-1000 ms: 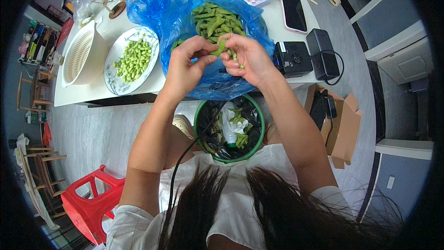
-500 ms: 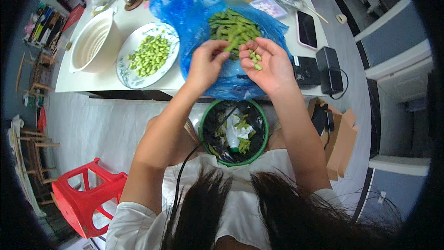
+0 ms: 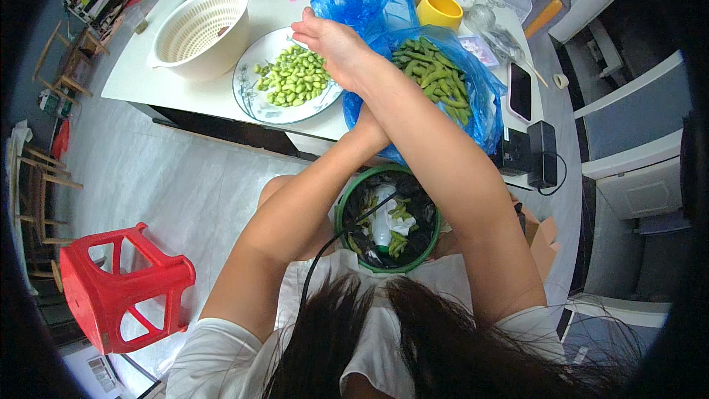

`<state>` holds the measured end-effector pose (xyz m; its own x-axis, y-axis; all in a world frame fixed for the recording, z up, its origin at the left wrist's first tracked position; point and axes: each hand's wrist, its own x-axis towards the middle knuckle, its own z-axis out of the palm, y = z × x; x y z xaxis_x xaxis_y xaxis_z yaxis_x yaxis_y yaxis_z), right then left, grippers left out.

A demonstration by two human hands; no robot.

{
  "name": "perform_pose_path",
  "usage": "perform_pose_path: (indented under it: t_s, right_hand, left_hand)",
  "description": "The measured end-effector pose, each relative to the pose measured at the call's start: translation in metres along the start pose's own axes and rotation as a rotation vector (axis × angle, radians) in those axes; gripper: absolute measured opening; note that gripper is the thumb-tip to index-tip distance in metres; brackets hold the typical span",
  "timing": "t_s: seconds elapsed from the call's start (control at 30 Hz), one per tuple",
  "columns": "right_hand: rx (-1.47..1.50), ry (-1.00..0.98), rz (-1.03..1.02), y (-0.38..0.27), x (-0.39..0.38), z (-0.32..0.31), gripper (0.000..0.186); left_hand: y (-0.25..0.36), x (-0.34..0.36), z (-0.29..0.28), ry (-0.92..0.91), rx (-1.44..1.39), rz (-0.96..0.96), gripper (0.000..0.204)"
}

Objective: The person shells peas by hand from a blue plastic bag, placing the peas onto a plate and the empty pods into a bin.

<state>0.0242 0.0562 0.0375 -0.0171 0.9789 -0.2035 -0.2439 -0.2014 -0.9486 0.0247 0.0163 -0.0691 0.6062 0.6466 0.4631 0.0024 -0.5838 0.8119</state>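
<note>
My right hand [image 3: 336, 48] reaches left over the near table, its fingers stretched out above the right edge of a flower-edged white plate [image 3: 251, 107]. No beans show in it from this side. Shelled green beans [image 3: 292, 77] lie heaped on that plate. My left hand [image 3: 375, 125] is crossed beneath my right forearm, close to the blue plastic bag [image 3: 484, 114]; its fingers are hidden, and so is anything in them. Unshelled green soybean pods [image 3: 436, 77] fill the opened bag, to the right of both hands.
A cream colander [image 3: 203, 33] stands left of the plate. Behind the bag is a yellow bowl [image 3: 441, 11]; a phone [image 3: 520, 92] lies to its right. A green-rimmed bin [image 3: 341, 225] holding pods and tissue sits between my knees. A red stool [image 3: 111, 288] stands at lower left.
My right hand has swung left from over the bag to the plate; the beans in its palm no longer show. My left hand has gone under my right forearm. The view has shifted.
</note>
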Motion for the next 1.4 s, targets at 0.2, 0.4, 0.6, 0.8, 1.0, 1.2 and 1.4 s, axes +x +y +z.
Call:
perform_pose_path:
  t_s: [0.2, 0.4, 0.6, 0.8, 1.0, 1.2, 1.4]
  right_hand:
    - [-0.219, 0.165, -0.511, -0.003, -0.017, -0.023, 0.026]
    - [-0.231, 0.589, -0.586, 0.001, -0.114, -0.111, 0.014]
    - [-0.292, 0.516, -0.407, 0.047, -0.127, -0.146, 0.017]
    - [-0.319, 0.437, -0.364, 0.052, -0.135, -0.167, 0.015]
    - [-0.352, 0.438, -0.362, 0.056, -0.133, -0.169, 0.016]
    - [-0.319, 0.419, -0.341, 0.052, -0.135, -0.171, 0.013]
    - [-0.423, 0.578, -0.418, 0.058, -0.134, -0.165, 0.012]
  left_hand:
    - [-0.011, 0.004, -0.002, 0.047, -0.12, -0.115, 0.026]
    - [0.031, 0.014, -0.008, 0.044, -0.655, -0.356, 0.015]
    - [0.038, 0.009, 0.001, -0.073, -0.565, -0.279, 0.019]
    - [0.054, 0.005, 0.011, -0.132, -0.134, -0.197, 0.013]
    - [0.049, 0.004, 0.012, -0.122, 0.163, -0.076, 0.011]
    - [0.054, 0.005, 0.015, -0.124, 0.273, -0.012, 0.012]
    - [0.052, 0.002, 0.021, -0.119, 0.36, 0.096, 0.012]
